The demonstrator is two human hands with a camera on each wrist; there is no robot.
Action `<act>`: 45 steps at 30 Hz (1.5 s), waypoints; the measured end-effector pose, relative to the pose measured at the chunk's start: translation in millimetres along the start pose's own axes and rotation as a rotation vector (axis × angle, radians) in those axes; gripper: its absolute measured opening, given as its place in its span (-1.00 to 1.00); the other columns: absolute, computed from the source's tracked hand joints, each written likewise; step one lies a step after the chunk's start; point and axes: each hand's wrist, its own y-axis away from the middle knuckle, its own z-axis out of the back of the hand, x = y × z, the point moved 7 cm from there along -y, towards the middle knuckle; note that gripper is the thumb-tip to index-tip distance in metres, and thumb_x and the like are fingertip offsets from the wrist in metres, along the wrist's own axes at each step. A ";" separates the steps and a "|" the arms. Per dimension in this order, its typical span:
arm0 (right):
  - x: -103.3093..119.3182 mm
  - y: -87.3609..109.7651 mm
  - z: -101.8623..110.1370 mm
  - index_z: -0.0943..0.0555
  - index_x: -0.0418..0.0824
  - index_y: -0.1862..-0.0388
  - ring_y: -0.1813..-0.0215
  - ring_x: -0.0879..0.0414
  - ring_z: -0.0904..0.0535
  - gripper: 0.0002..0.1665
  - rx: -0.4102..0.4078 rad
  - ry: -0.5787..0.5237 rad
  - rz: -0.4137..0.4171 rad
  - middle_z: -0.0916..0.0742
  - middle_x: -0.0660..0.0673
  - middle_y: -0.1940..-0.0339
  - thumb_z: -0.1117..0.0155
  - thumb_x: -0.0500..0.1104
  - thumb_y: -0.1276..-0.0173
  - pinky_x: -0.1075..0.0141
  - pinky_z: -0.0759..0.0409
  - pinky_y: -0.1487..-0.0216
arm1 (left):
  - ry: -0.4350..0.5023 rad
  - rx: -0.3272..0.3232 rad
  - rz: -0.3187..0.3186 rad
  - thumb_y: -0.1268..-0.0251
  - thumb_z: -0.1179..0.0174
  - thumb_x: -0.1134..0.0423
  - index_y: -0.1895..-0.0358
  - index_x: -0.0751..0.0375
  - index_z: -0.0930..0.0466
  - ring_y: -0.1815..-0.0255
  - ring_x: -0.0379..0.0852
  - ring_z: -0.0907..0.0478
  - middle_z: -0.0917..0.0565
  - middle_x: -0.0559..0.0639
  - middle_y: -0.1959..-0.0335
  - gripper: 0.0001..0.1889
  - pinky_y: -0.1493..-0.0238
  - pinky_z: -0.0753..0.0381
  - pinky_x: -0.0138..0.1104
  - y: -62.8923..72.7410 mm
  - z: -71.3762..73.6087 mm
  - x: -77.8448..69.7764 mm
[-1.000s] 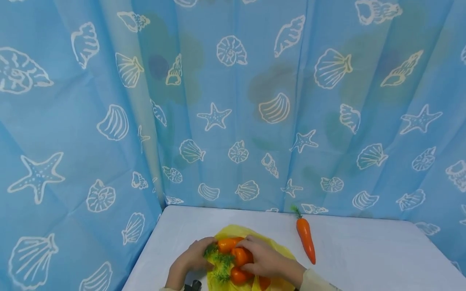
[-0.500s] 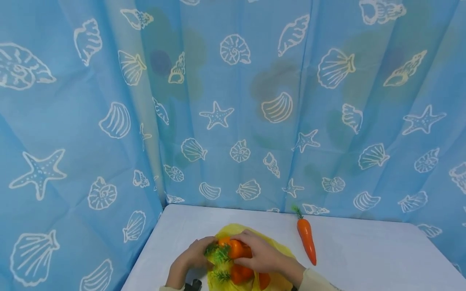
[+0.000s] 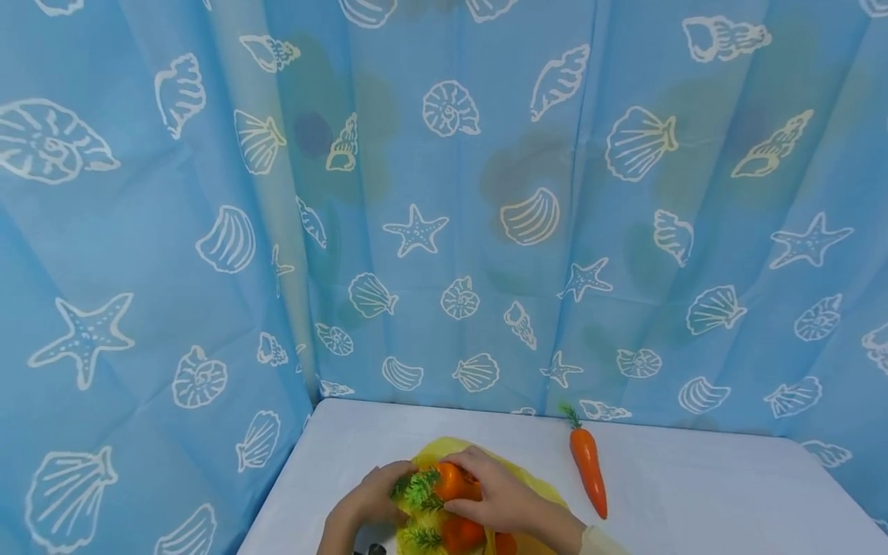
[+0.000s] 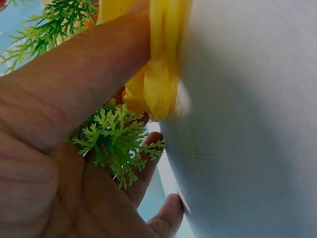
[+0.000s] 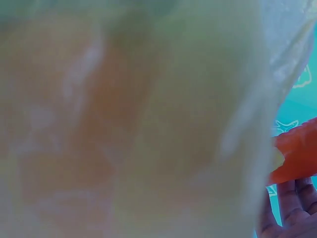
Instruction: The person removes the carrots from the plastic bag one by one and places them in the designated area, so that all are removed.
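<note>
In the head view several orange carrots [image 3: 463, 533] with feathery green tops lie in a yellow plastic bag [image 3: 447, 445] at the front of the table. My right hand [image 3: 505, 493] holds one carrot [image 3: 451, 479], fingers over its top and thumb below, its leaves pointing left. My left hand [image 3: 378, 493] is at the bag's left side. In the left wrist view its thumb crosses the bag's bunched edge [image 4: 161, 91], with carrot greens [image 4: 116, 139] between thumb and fingers. The right wrist view is mostly covered by the bag's translucent film [image 5: 129, 124]; orange shows above the right hand's fingers [image 5: 292, 201].
Another carrot [image 3: 588, 470] lies apart on the white table [image 3: 680, 493], right of the bag. A small black object [image 3: 377, 549] sits by the left wrist. Blue curtains [image 3: 444, 185] printed with shells stand behind and to the left.
My right hand has shifted slightly left and the carrot in it has turned, its leaves now crossing the bag's left part. The left hand stays at the bag. The head view has tilted a little.
</note>
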 end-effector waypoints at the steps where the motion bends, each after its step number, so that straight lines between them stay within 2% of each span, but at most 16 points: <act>1: -0.2 0.2 0.0 -0.47 -0.09 -0.31 -0.01 0.31 -0.51 -0.39 0.001 0.001 0.000 -0.60 0.04 -0.08 -0.26 0.15 -0.39 0.37 -0.64 -0.05 | 0.004 0.003 -0.002 0.13 -0.50 0.42 -0.26 0.06 -0.53 -0.39 0.30 -0.32 -0.52 0.12 -0.32 -0.28 -0.39 -0.18 0.35 -0.1 -0.1 -0.7; 4: -1.0 0.5 -0.1 -0.47 -0.09 -0.32 -0.01 0.31 -0.52 -0.38 0.006 0.001 0.001 -0.60 0.04 -0.09 -0.25 0.16 -0.39 0.37 -0.64 -0.05 | 0.009 0.008 0.016 0.12 -0.49 0.42 -0.25 0.05 -0.54 -0.36 0.27 -0.36 -0.54 0.09 -0.31 -0.29 -0.39 -0.22 0.34 0.3 -0.5 -1.2; 10: -0.2 -0.2 3.1 -0.46 -0.01 -0.32 -0.04 0.31 -0.52 -0.40 0.008 -0.013 -0.001 -0.59 0.06 -0.11 -0.25 0.17 -0.38 0.36 -0.64 -0.09 | 0.004 -0.001 -0.008 0.15 -0.49 0.45 -0.21 0.07 -0.55 -0.30 0.27 -0.40 -0.56 0.11 -0.27 -0.30 -0.34 -0.27 0.34 -0.6 2.1 -6.0; 15: 3.6 -2.9 7.8 -0.44 0.06 -0.33 -0.04 0.29 -0.52 -0.43 0.007 -0.025 0.003 -0.59 0.07 -0.11 -0.27 0.12 -0.39 0.37 -0.62 -0.12 | 0.020 -0.004 -0.018 0.18 -0.50 0.41 -0.19 0.02 -0.57 -0.31 0.23 -0.42 -0.59 0.04 -0.23 -0.31 -0.41 -0.14 0.35 -3.5 -0.2 1.0; 18: 8.3 -5.1 12.1 -0.44 0.06 -0.33 -0.03 0.27 -0.54 -0.44 -0.011 -0.074 -0.002 -0.60 0.06 -0.08 -0.29 0.08 -0.39 0.36 -0.63 -0.11 | 0.020 0.000 -0.037 0.21 -0.53 0.37 -0.19 0.02 -0.56 -0.31 0.22 -0.44 -0.62 0.03 -0.20 -0.29 -0.44 -0.06 0.35 -5.5 -2.5 3.6; 24: 28.6 -11.2 27.0 -0.41 0.09 -0.35 -0.09 0.19 -0.60 -0.43 -0.091 -0.151 0.054 -0.59 0.04 -0.06 -0.28 0.05 -0.40 0.35 -0.66 -0.14 | -0.026 0.017 0.015 0.13 -0.53 0.32 -0.25 0.04 -0.52 -0.38 0.30 -0.34 -0.57 0.09 -0.27 -0.28 -0.39 -0.21 0.33 -7.0 -1.6 3.6; 31: 45.7 -14.6 45.0 -0.40 0.02 -0.38 -0.04 0.13 -0.61 -0.39 -0.215 -0.102 0.112 -0.60 0.01 -0.10 -0.29 0.03 -0.40 0.38 -0.68 -0.07 | 0.016 0.011 0.032 0.12 -0.51 0.39 -0.22 0.05 -0.55 -0.44 0.31 -0.28 -0.54 0.08 -0.31 -0.31 -0.41 -0.08 0.40 -5.4 -2.1 5.1; 39: 34.8 -16.2 62.0 -0.37 0.04 -0.42 0.11 0.19 -0.65 -0.34 -0.243 -0.065 0.043 -0.69 0.00 -0.07 -0.28 0.09 -0.39 0.41 -0.70 0.13 | 0.013 0.023 -0.008 0.12 -0.51 0.39 -0.23 0.08 -0.55 -0.40 0.28 -0.33 -0.53 0.09 -0.31 -0.31 -0.41 -0.15 0.35 -5.7 -1.8 2.7; 45: 24.6 -12.2 73.4 -0.37 0.07 -0.42 0.13 0.17 -0.67 -0.34 -0.268 -0.047 0.009 -0.70 -0.04 -0.06 -0.28 0.11 -0.38 0.43 -0.69 0.16 | 0.011 0.012 0.014 0.11 -0.50 0.41 -0.25 0.05 -0.53 -0.42 0.30 -0.30 -0.53 0.08 -0.32 -0.29 -0.41 -0.08 0.38 -4.3 -1.0 1.9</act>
